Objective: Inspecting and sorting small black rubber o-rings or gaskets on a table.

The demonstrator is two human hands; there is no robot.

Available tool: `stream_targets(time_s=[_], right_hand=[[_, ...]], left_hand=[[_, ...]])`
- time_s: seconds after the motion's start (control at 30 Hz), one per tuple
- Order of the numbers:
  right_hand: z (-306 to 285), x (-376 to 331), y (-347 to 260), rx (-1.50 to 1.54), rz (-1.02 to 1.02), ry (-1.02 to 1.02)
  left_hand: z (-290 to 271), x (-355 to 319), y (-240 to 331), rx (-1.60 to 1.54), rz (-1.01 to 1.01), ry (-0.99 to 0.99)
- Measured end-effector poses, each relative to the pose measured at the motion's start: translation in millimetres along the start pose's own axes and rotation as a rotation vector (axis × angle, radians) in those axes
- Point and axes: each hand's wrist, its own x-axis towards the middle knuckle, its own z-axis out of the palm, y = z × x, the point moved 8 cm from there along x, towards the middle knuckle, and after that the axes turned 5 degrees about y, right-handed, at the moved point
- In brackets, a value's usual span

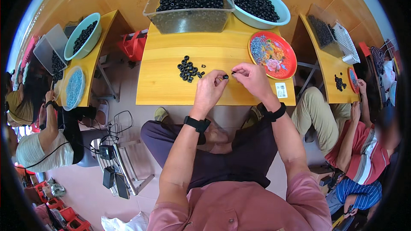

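Observation:
Over the near part of the yellow table (pixel 192 45), my left hand (pixel 209 90) pinches a small black ring-shaped part (pixel 225 77) between thumb and fingers. A short distance to its right, my right hand (pixel 253 81) is closed on a tiny dark piece (pixel 233 72), too small to name. The two pieces are apart. Left of my left hand lies a loose pile of black ring-shaped parts (pixel 185 69), with a single one (pixel 203 66) just beside it. Behind my right hand sits a red flowered tray (pixel 292 62) bearing many small silvery pieces (pixel 257 48).
A clear plastic bin (pixel 188 23) and a light-blue basin (pixel 284 16), both full of black parts, stand at the table's far side. A white label (pixel 281 90) lies near the right corner. People work at side tables; a metal stool (pixel 128 162) with cables stands left.

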Motion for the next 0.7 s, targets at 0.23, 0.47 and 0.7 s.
stream_targets(time_s=[0.23,0.47,0.7], right_hand=[[5.1,-13.0,-27.2,-0.2,-0.329,0.106],[8.5,-17.0,-33.9,-0.257,-0.402,0.11],[10.5,-17.4,-40.1,-0.298,-0.431,0.121]], left_hand=[[-0.9,-2.3,5.7,-0.034,0.034,0.028],[-1.2,-2.3,6.7,-0.017,0.047,0.025],[-2.5,-2.9,5.0,-0.092,-0.011,0.019]])
